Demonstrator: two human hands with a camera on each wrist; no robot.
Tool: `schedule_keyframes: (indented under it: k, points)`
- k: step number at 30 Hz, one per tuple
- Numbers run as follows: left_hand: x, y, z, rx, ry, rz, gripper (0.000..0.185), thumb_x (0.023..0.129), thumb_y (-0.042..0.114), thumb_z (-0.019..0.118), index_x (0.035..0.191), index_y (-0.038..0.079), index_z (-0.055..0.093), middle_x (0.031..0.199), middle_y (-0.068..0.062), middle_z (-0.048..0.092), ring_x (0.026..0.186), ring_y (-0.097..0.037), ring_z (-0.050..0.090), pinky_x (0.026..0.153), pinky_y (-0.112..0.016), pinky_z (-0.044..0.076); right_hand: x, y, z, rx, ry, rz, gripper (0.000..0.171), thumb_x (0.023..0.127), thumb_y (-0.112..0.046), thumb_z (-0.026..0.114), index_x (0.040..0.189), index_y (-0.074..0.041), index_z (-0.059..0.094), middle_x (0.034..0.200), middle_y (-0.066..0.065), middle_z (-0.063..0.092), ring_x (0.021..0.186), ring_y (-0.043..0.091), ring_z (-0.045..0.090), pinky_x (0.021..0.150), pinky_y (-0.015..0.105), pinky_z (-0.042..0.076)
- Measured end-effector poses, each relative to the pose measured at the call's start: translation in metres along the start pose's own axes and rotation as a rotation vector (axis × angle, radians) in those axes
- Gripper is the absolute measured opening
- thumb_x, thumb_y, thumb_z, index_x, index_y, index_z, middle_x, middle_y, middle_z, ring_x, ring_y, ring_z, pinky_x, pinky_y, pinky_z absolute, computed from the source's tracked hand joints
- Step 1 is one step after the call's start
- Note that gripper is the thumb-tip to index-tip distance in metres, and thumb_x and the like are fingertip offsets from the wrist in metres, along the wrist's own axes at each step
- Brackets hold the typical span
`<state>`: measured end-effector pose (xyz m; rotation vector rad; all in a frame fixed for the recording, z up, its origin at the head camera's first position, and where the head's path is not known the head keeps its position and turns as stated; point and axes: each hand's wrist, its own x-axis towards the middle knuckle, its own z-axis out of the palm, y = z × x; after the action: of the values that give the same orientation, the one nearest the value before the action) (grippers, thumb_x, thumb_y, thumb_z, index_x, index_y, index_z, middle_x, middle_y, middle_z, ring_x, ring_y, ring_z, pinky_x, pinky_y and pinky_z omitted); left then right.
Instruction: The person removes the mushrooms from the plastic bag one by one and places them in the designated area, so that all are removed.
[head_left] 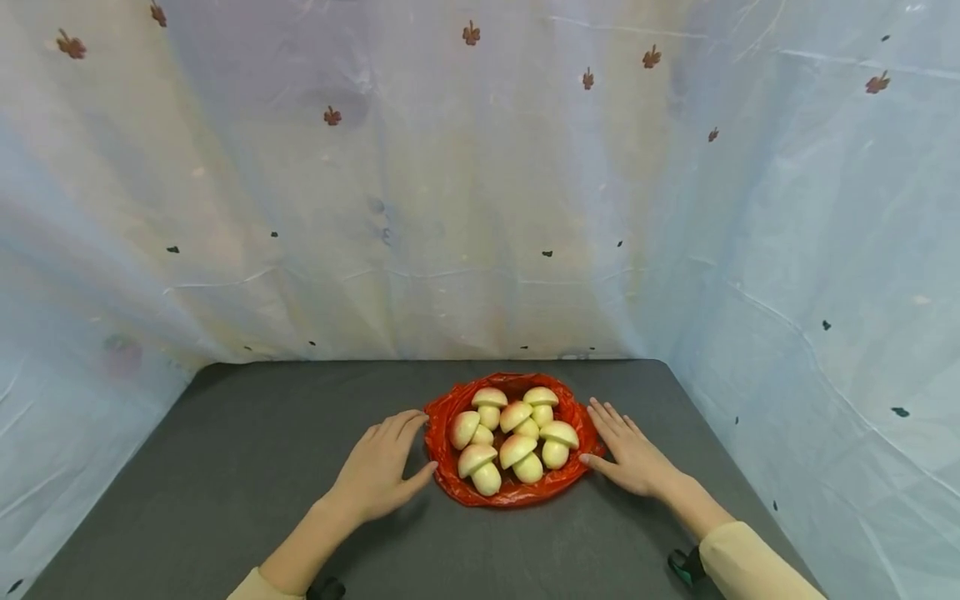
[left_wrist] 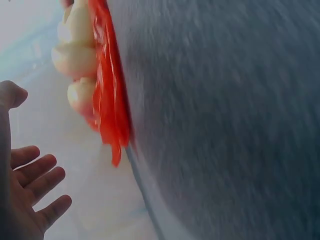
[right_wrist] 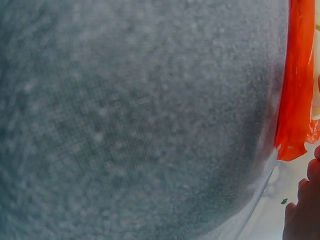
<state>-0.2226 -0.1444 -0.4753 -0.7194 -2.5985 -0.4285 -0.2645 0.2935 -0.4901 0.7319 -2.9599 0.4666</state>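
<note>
A crumpled red plastic bag [head_left: 450, 479] lies spread on the dark grey table [head_left: 247, 450], holding several pale yellow mushroom-shaped pieces [head_left: 516, 433]. My left hand [head_left: 384, 469] rests flat on the table at the bag's left edge, fingers straight, thumb tip near the plastic. My right hand [head_left: 628, 450] lies flat at the bag's right edge, thumb touching it. In the left wrist view the red bag [left_wrist: 107, 85] and mushroom pieces [left_wrist: 75, 55] show beside spread fingers [left_wrist: 37, 182]. The right wrist view shows the red bag [right_wrist: 295, 95] and fingertips [right_wrist: 302, 215] at the edge.
A pale translucent curtain [head_left: 450, 208] with small leaf prints walls in the table at the back and both sides. The table's back edge lies just behind the bag. Cream sleeves [head_left: 757, 567] and a wrist strap [head_left: 682, 567] show at the bottom.
</note>
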Motion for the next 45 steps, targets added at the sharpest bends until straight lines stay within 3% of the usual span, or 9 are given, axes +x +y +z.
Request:
schedule_keyframes:
  k: [10,20,24,35,45]
  points:
    - [0.012,0.026,0.018,-0.115,-0.070,0.026,0.060,0.098,0.044,0.071,0.143,0.005,0.058,0.139,-0.012,0.059,0.122,-0.032,0.061,0.097,-0.053,0.053,0.003,0.003,0.002,0.022,-0.060,-0.017,0.085,0.104,-0.049,0.060,0.163,0.001,0.026,0.171,0.018,0.020,0.156,0.044,0.020,0.122,0.066,0.018]
    - [0.019,0.043,0.032,-0.082,-0.150,0.078,0.057,0.100,0.045,0.066,0.141,0.007,0.057,0.141,-0.012,0.056,0.124,-0.028,0.058,0.100,-0.050,0.052,0.005,0.003,0.004,0.014,-0.095,-0.038,0.085,0.104,-0.052,0.058,0.164,0.000,0.026,0.172,0.016,0.019,0.156,0.043,0.019,0.123,0.065,0.018]
    - [0.020,0.048,0.036,-0.039,-0.184,0.098,0.057,0.101,0.048,0.064,0.141,0.009,0.055,0.141,-0.012,0.054,0.119,-0.026,0.057,0.095,-0.046,0.054,0.005,0.002,0.005,0.011,-0.111,-0.038,0.084,0.104,-0.052,0.057,0.163,0.000,0.026,0.171,0.017,0.019,0.156,0.044,0.018,0.123,0.065,0.017]
    - [0.023,0.051,0.052,-0.031,-0.068,0.176,0.059,0.093,0.053,0.075,0.130,0.010,0.057,0.125,-0.007,0.053,0.100,-0.018,0.053,0.079,-0.034,0.052,0.004,0.000,0.006,0.006,-0.132,-0.028,0.083,0.105,-0.049,0.057,0.163,0.001,0.026,0.171,0.018,0.020,0.156,0.045,0.018,0.123,0.066,0.017]
    - [0.027,0.054,0.056,-0.066,-0.091,0.142,0.068,0.086,0.052,0.083,0.130,0.008,0.056,0.121,-0.008,0.053,0.096,-0.019,0.052,0.078,-0.033,0.051,0.004,0.001,0.010,0.003,-0.132,-0.033,0.083,0.106,-0.050,0.056,0.164,0.001,0.025,0.171,0.019,0.020,0.156,0.045,0.019,0.122,0.066,0.018]
